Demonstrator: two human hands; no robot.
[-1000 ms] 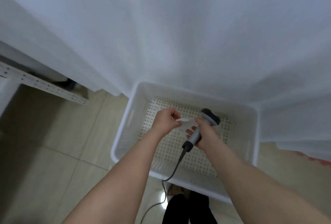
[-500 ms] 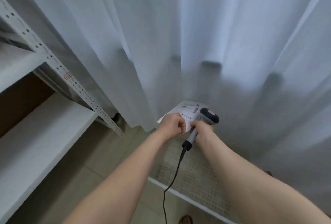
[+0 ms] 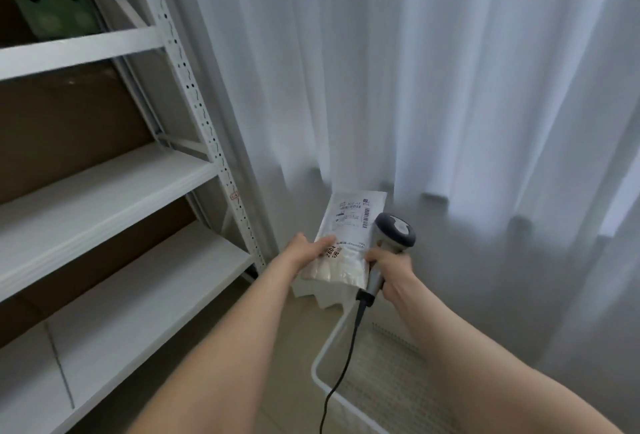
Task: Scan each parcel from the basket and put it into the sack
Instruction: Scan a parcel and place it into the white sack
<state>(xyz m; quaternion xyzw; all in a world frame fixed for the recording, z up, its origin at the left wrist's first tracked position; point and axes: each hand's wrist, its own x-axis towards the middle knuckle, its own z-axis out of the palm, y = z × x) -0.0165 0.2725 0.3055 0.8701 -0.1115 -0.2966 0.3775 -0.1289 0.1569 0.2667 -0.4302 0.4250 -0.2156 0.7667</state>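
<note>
The white shelf rack [image 3: 104, 184] stands on the beige floor [image 3: 287, 340] (a green box [image 3: 52, 0] on its upper board).

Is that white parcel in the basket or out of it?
Out. The left hand holds the parcel up before the curtain, clear of the basket.

Single head-worn camera, aimed forward and down.
You look out wide-angle from your own head, close over your left hand [image 3: 304, 253] and right hand [image 3: 393, 267]; shelving [image 3: 104, 187] fills the left, curtain [image 3: 450, 87] stands ahead, basket [image 3: 381, 381] low right.
</note>
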